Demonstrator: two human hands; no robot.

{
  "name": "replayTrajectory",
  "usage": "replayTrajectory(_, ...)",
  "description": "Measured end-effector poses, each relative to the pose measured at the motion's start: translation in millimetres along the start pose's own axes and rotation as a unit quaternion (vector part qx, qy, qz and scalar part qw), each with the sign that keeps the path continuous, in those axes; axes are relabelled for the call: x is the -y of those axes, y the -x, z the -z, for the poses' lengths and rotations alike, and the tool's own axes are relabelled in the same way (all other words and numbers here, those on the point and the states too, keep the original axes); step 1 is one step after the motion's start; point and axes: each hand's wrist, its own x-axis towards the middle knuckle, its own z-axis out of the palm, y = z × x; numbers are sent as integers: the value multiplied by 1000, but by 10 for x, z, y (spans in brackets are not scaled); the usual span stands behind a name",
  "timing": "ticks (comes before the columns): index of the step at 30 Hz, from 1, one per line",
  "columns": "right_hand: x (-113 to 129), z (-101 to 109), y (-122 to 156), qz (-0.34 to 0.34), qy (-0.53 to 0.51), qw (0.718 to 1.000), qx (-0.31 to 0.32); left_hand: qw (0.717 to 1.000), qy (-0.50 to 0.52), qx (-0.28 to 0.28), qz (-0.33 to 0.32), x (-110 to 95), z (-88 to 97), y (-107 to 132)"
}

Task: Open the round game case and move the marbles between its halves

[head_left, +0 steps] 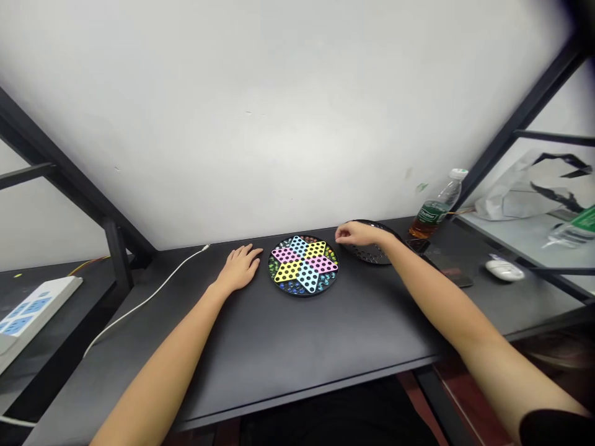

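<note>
A round Chinese checkers board [304, 265] with a pink, yellow and light-blue star and marbles around its rim lies on the black desk [297, 334]. My left hand [240, 265] rests flat and open on the desk just left of the board. My right hand [359, 233] is closed in a pinch at the left edge of a black perforated round tray [374, 253], right of the board. What its fingers hold is too small to make out.
A white cable [139, 305] runs across the desk's left side. A power strip [28, 313] lies at far left. A bottle with amber liquid [434, 214], a dark phone [417, 245] and a white mouse [504, 269] sit to the right. Black frame posts flank the desk.
</note>
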Motion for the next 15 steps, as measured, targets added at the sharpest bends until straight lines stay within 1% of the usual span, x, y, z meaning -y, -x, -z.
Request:
replayTrajectory(1,-113,66,23,-23,8,999,-21,1000,0,2,0,1,0,0)
replayTrajectory(3,-366,183,82,-105,40,991,-79,1000,2,4,-2,4,-1,-1)
replayTrajectory(5,-613,254,158,-225,98,960,-133,1000,2,2,-2,9,-4,-1)
replayTrajectory(7,-807,273,240,-323,139,926,-140,1000,2,-1,-1,12,-7,-2)
replayTrajectory(8,-874,269,277,-354,147,914,-132,1000,1,-2,0,13,-8,-3)
replayTrajectory(11,-947,240,344,-401,143,897,-116,1000,0,-3,3,10,-6,-5)
replayTrajectory(13,-921,227,344,-413,136,892,-121,1000,1,-4,2,8,-3,-6)
replayTrajectory(15,-873,224,323,-409,125,894,-131,1000,3,-5,2,8,0,-7)
